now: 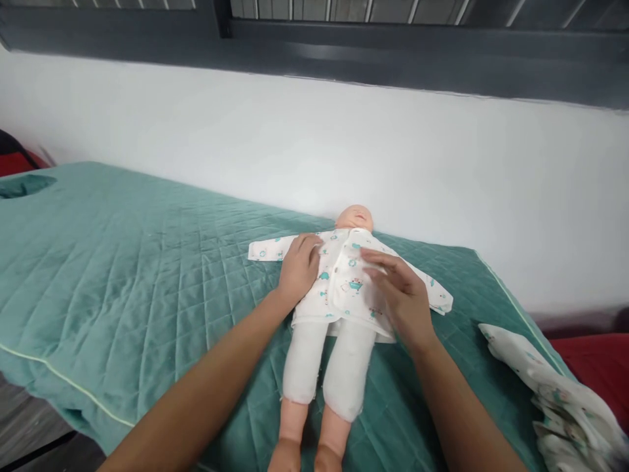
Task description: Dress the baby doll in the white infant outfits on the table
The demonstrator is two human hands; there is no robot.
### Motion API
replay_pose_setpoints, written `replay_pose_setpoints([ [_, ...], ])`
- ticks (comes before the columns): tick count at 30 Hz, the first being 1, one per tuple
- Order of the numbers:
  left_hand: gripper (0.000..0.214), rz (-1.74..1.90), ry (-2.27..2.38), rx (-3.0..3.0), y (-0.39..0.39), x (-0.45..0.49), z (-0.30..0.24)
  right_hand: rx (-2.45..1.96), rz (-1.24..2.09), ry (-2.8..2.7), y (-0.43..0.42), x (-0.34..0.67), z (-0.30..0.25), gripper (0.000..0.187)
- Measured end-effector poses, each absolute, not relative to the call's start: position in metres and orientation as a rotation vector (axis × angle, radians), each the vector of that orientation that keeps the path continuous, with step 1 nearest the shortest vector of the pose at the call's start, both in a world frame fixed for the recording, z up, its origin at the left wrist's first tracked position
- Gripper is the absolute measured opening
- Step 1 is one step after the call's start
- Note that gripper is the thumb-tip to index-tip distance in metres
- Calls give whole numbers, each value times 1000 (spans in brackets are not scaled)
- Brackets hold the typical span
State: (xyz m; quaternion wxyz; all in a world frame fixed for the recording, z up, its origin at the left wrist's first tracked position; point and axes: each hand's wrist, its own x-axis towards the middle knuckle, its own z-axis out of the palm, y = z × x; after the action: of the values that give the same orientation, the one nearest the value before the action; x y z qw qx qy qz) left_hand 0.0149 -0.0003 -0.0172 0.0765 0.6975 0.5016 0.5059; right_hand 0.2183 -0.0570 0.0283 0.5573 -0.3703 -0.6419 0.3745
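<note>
A baby doll (354, 217) lies on its back on a quilted green bed cover (122, 262), head toward the wall. It wears a white printed shirt (344, 275) and has a white cloth body with bare plastic lower legs. My left hand (299, 267) lies flat, fingers together, on the doll's shirt near its shoulder. My right hand (398, 295) rests with fingers stretched out over the other side of the shirt front. Neither hand grips anything.
A folded white printed garment (555, 387) lies at the bed's right edge. A white wall and dark window frame (314, 46) run behind the bed. Red fabric (597, 367) shows at the far right, and the floor at lower left.
</note>
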Motion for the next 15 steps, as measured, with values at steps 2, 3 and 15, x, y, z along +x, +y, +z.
replay_pose_setpoints([
  [2,27,1486,1509,2081,-21,3,-30,-914,684,-1638,-52,219,18,25],
  [3,27,1444,1511,2073,-30,-2,-34,-938,610,-1712,-50,219,13,31],
  [15,56,968,1331,1916,-86,-23,-33,-1146,792,-1728,-112,245,-27,66],
])
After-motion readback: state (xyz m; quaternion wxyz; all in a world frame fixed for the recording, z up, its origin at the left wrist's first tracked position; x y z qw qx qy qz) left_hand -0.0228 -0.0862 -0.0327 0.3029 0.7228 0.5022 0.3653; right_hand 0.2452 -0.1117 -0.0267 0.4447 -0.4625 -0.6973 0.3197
